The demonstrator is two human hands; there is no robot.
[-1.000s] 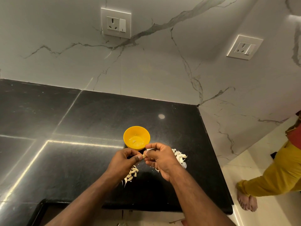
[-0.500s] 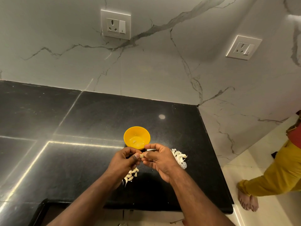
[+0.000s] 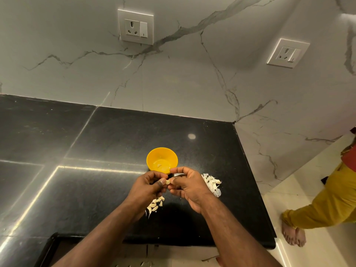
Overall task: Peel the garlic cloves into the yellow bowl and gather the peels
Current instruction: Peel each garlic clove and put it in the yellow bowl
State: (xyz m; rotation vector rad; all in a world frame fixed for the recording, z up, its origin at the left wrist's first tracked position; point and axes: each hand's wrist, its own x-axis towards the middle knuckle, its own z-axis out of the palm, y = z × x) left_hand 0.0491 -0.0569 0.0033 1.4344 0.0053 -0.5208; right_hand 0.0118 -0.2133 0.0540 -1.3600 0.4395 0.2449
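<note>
A small yellow bowl (image 3: 154,158) stands on the black counter (image 3: 107,135) with a few pale peeled cloves at its bottom. Just in front of it my left hand (image 3: 146,187) and my right hand (image 3: 186,185) meet, both pinching one small garlic clove (image 3: 168,182) between thumbs and fingertips. Several unpeeled cloves (image 3: 155,205) lie on the counter under my left wrist, partly hidden. A heap of white peels (image 3: 212,184) lies to the right of my right hand.
The counter ends at a front edge (image 3: 212,242) and at a right edge beside the marble wall. Two wall sockets (image 3: 135,26) sit above. A person in yellow trousers (image 3: 325,201) stands barefoot on the floor at the right.
My hands have stayed joined on the clove in front of the bowl, shifting only slightly. The bowl, cloves and peels have not moved.
</note>
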